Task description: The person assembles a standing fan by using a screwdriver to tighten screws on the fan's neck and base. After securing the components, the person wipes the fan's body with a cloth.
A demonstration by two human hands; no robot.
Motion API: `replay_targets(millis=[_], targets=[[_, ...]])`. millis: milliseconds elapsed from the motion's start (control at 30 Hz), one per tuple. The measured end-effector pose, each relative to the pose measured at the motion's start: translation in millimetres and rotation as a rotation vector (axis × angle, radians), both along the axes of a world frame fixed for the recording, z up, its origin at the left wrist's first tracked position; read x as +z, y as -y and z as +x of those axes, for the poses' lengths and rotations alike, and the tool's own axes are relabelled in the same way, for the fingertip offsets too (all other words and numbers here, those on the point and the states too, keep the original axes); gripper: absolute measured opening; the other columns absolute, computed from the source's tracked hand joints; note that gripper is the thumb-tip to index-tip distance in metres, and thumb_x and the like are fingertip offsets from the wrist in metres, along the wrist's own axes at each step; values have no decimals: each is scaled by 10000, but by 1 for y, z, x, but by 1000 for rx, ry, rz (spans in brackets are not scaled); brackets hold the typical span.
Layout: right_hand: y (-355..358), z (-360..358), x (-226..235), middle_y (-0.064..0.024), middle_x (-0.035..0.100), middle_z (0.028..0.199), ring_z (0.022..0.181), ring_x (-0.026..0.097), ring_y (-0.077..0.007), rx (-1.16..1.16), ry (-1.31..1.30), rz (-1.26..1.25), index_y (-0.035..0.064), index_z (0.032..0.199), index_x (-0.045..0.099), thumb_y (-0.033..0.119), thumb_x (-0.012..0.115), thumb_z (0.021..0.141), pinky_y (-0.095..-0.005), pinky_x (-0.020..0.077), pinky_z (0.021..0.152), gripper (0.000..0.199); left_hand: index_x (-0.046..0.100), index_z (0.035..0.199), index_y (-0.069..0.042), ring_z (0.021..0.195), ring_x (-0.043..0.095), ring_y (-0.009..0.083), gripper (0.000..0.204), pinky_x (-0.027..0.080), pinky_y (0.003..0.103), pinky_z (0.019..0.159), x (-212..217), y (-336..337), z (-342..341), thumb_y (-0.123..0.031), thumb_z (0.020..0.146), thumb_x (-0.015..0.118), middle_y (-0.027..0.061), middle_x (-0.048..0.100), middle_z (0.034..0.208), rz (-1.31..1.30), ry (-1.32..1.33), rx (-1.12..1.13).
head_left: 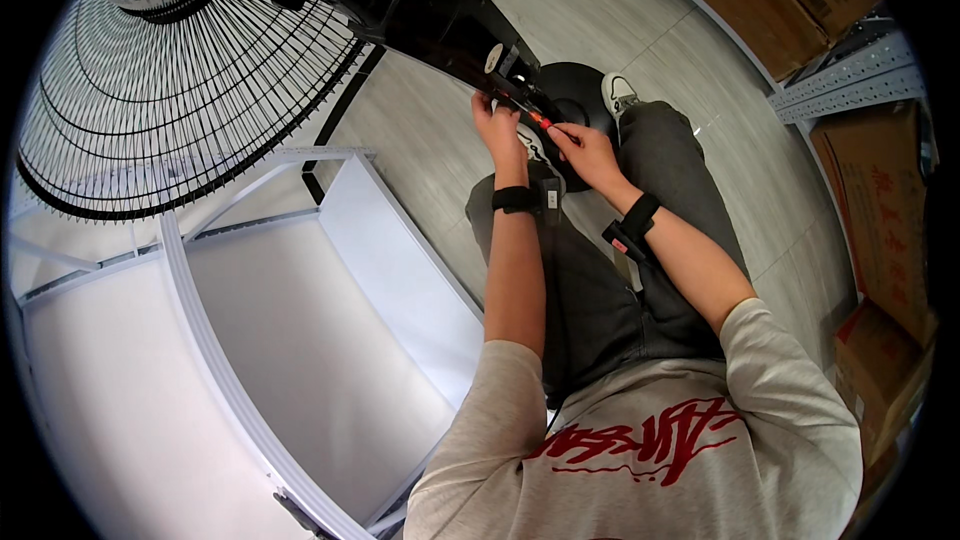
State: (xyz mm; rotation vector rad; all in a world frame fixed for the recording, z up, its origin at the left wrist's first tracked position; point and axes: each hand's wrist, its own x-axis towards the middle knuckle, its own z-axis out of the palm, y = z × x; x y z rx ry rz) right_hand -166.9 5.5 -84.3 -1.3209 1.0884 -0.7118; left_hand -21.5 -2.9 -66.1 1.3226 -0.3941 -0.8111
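A black standing fan leans across the upper left, with its wire guard (205, 90) on the left and its post (450, 25) running toward my hands. My right hand (590, 155) is closed round the handle of a red and orange screwdriver (542, 122), which points up and left at the post. Close to the screwdriver's front end, my left hand (500, 135) has its fingers bent against the lower edge of the post. Whatever those fingers pinch is too small to make out. The fan's round black base (575, 85) stands on the floor between my feet.
To my left is a white metal shelf unit (400, 250) with open compartments. Cardboard boxes (875, 190) fill a grey metal rack (850, 80) on my right. My shoe (620, 92) stands beside the fan base. Black straps with small devices circle both wrists.
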Motion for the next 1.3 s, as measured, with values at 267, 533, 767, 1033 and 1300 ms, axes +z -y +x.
replay_targets(millis=[267, 533, 767, 1033, 1300], targets=[[-6, 0, 11, -170, 659, 739, 628, 647, -257, -59, -190, -316, 47, 1057, 676, 275, 639, 880, -333, 484, 581, 291, 449, 1213, -61, 935, 518, 152, 489, 445, 249, 694, -1, 0, -1, 74, 747, 390, 46, 494, 1191, 16, 13, 11], [-2, 1, -2, -191, 653, 755, 665, 653, -315, -56, -67, -148, 54, 1040, 679, 305, 619, 881, -357, 497, 610, 303, 438, 1231, -60, 938, 519, 156, 499, 449, 269, 717, 2, 2, -5, 70, 751, 389, 51, 490, 1205, 21, -1, 1], [-1, 1, 8, -163, 659, 727, 632, 661, -238, 16, 6, 64, 25, 1008, 683, 327, 606, 884, -329, 486, 598, 336, 436, 1231, -51, 914, 525, 154, 508, 449, 256, 685, 1, 0, 0, 82, 743, 388, 61, 492, 1209, 12, 0, -2], [-4, -1, 12, -163, 652, 702, 653, 669, -247, 18, -106, 19, 30, 1001, 685, 340, 591, 891, -337, 491, 604, 342, 439, 1224, -49, 905, 529, 152, 509, 451, 248, 668, -1, 1, 1, 88, 736, 389, 60, 499, 1178, 12, -10, 26], [-3, 4, 0, -108, 640, 656, 573, 626, -167, -59, -97, -160, 46, 1050, 672, 318, 623, 889, -299, 471, 559, 320, 444, 1221, -66, 954, 515, 162, 492, 455, 286, 732, -1, 2, -3, 67, 750, 386, 52, 494, 1174, 34, -2, 23]])
